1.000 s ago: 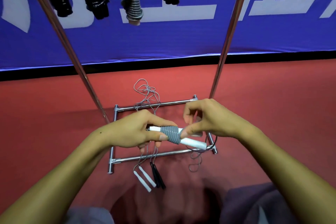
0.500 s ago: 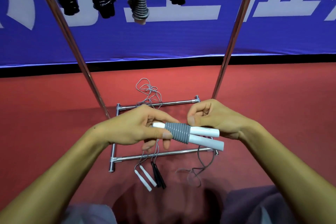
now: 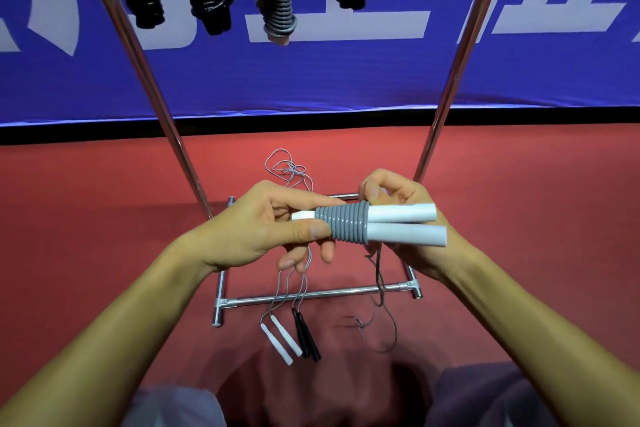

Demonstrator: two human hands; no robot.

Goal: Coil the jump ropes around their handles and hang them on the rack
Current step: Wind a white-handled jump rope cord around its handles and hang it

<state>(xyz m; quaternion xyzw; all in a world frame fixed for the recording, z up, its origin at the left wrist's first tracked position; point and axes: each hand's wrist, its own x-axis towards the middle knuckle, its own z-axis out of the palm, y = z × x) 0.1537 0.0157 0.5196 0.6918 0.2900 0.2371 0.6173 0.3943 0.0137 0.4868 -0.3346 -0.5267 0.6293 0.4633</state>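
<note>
The left hand (image 3: 256, 229) grips the near end of the paired white handles (image 3: 405, 227), thumb laid along the grey coil (image 3: 348, 225) that already binds them side by side, fingers curled underneath. The right hand (image 3: 398, 198) sits behind the handles' free ends with its fingers curled; it seems to pinch the rope where it leaves the coil, though the pinch itself is hidden. The loose tail of rope (image 3: 381, 305) drops from the coil to the red floor (image 3: 519, 218) — there lies the risk. If tension slackens, the last turns could spring loose and slide toward the bare ends of the handles. The tail could also snag on the rack base (image 3: 311, 295) below, or tangle with the uncoiled ropes and handles (image 3: 291, 336) lying there. Finished bundles (image 3: 277, 0) hang on the rack above.
</note>
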